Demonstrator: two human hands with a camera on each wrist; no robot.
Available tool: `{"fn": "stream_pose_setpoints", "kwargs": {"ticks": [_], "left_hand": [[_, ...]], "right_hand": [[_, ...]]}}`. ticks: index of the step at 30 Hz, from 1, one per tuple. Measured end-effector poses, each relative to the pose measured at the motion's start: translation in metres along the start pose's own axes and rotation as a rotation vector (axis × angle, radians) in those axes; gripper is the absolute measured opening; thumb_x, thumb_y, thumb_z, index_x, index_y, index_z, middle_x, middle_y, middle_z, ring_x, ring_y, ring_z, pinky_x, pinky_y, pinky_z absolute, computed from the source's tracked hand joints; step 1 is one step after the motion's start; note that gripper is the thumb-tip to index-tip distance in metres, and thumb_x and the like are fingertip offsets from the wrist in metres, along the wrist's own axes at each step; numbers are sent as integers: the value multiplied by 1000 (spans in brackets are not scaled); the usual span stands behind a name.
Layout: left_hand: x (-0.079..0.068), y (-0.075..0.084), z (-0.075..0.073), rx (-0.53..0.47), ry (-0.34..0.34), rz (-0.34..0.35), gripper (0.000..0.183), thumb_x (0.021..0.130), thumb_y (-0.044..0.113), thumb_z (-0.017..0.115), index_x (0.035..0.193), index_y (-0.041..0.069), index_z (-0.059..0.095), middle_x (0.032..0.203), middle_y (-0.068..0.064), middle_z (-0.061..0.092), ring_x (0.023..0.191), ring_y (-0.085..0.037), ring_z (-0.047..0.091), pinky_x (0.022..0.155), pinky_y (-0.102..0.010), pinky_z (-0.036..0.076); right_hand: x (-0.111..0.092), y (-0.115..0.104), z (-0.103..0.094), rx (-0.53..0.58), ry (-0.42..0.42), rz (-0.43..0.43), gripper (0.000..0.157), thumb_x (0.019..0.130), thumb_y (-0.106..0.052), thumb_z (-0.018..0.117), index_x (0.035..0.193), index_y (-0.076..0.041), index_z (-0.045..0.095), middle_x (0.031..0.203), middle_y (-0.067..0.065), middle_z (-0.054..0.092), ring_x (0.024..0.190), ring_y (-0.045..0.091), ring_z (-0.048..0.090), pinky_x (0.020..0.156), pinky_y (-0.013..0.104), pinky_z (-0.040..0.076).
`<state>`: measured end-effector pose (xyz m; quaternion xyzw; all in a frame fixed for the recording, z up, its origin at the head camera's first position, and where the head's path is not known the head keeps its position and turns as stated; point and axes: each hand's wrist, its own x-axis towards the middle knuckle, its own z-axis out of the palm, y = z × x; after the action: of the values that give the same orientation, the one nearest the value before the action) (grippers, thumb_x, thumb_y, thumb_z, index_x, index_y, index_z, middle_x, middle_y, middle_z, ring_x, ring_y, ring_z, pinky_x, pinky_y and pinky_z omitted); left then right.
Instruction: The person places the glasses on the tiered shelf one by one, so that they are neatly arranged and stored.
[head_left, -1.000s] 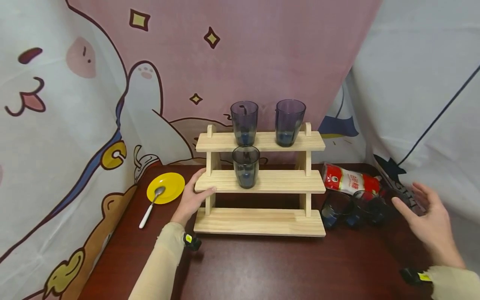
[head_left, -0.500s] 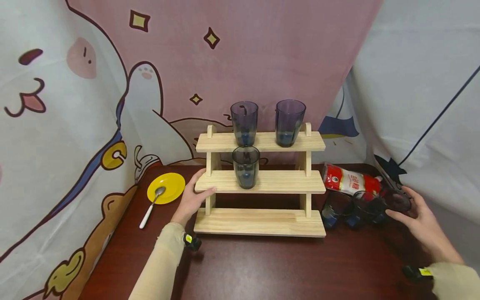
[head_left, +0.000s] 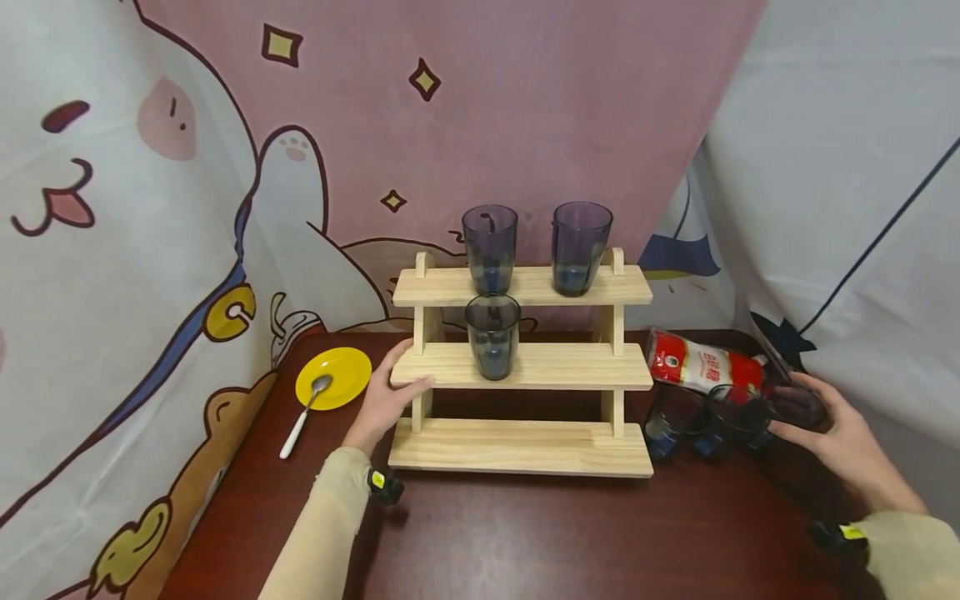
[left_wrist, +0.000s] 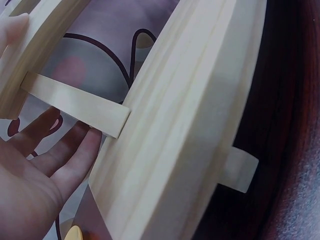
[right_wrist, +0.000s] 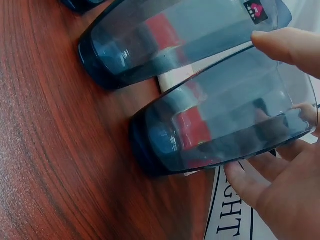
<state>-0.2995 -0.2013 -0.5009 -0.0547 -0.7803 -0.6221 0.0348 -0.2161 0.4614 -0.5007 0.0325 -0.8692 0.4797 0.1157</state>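
My left hand (head_left: 381, 407) grips the left end of the middle shelf of a three-tier wooden display rack (head_left: 573, 365), thumb on the front edge. The left wrist view shows its fingers behind, beside a wooden upright (left_wrist: 75, 102). Two bluish-purple drinking glasses stand upright on the top tier, a left one (head_left: 490, 242) and a right one (head_left: 581, 246). A third glass (head_left: 492, 337) is on the middle tier. To the right of the rack, my right hand (head_left: 851, 433) holds the outermost glass (right_wrist: 215, 120) of a group, thumb and fingers around its upper part.
More glasses (head_left: 675, 421) stand close together between the rack and my right hand. Behind them lies a red and white packet (head_left: 705, 364). A yellow plate (head_left: 348, 379) with a spoon (head_left: 303, 417) is at the left. Printed cloth (head_left: 600, 108) hangs around the dark table (head_left: 525, 533).
My right hand has moved left and come around the outermost glass, which it stood apart from a second ago. The left hand keeps its grip on the rack.
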Motion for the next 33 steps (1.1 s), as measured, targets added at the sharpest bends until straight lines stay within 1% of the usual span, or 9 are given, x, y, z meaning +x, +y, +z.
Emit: {"fn": "stream_pose_setpoints", "kwargs": {"ticks": [3, 7, 9, 13, 20, 22, 25, 28, 33], "left_hand": [[-1, -1, 0, 12, 8, 9, 76, 90, 30, 86, 155, 37, 48, 160, 0, 48, 135, -30, 53, 113, -54, 42], [-1, -2, 0, 14, 13, 23, 75, 89, 31, 87, 154, 37, 49, 158, -1, 50, 134, -29, 53, 113, -55, 43], [-1, -1, 0, 12, 15, 25, 75, 89, 30, 87, 153, 37, 50, 157, 0, 50, 134, -29, 54, 112, -54, 43], [-1, 0, 0, -1, 9, 24, 75, 90, 27, 87, 154, 36, 49, 158, -1, 50, 134, -30, 54, 112, -53, 43], [0, -1, 1, -13, -7, 9, 79, 92, 23, 85, 159, 32, 45, 162, -4, 46, 137, -31, 52, 113, -52, 43], [1, -1, 0, -8, -12, -3, 80, 92, 21, 85, 160, 30, 44, 162, -6, 45, 137, -32, 52, 113, -51, 43], [-6, 15, 0, 3, -21, -10, 80, 92, 20, 84, 161, 23, 43, 162, -10, 45, 136, -33, 52, 112, -51, 44], [-7, 17, 1, 3, -19, -4, 79, 92, 21, 84, 161, 25, 43, 163, -9, 45, 136, -33, 52, 113, -52, 44], [-1, 0, 1, 1, 6, 14, 77, 91, 27, 86, 157, 36, 47, 160, -2, 47, 136, -31, 53, 113, -55, 44]], "right_hand": [[1, -1, -1, -84, 7, 54, 91, 91, -12, 84, 165, -19, 32, 119, -30, 55, 98, -22, 53, 73, 4, 44], [1, 0, -1, -181, 9, 125, 93, 90, -26, 85, 166, -20, 31, 125, -1, 54, 93, -18, 45, 68, 8, 42], [1, 2, -2, -180, 10, 135, 92, 90, -27, 86, 165, -20, 33, 126, 1, 53, 93, -17, 45, 68, 8, 42], [0, 4, -2, -150, 29, 140, 87, 89, -25, 87, 161, -21, 38, 121, -19, 50, 95, -19, 46, 70, 6, 43], [-6, 2, -1, -186, 84, 186, 89, 88, -31, 89, 162, -22, 40, 128, 6, 53, 93, -17, 44, 67, 7, 43], [-10, 2, 0, -187, 112, 197, 89, 87, -32, 90, 161, -22, 42, 128, -1, 54, 94, -17, 43, 67, 6, 43], [-18, 2, 0, -166, 159, 222, 87, 85, -32, 91, 159, -27, 45, 128, -16, 53, 93, -18, 43, 68, 6, 43], [-26, 1, -1, -128, 211, 251, 86, 85, -28, 91, 159, -30, 46, 126, -24, 51, 91, -17, 46, 66, 7, 45], [-35, -13, -6, -12, 273, 248, 81, 88, -14, 87, 157, -32, 48, 120, -28, 50, 89, -12, 49, 61, 9, 47]]}}
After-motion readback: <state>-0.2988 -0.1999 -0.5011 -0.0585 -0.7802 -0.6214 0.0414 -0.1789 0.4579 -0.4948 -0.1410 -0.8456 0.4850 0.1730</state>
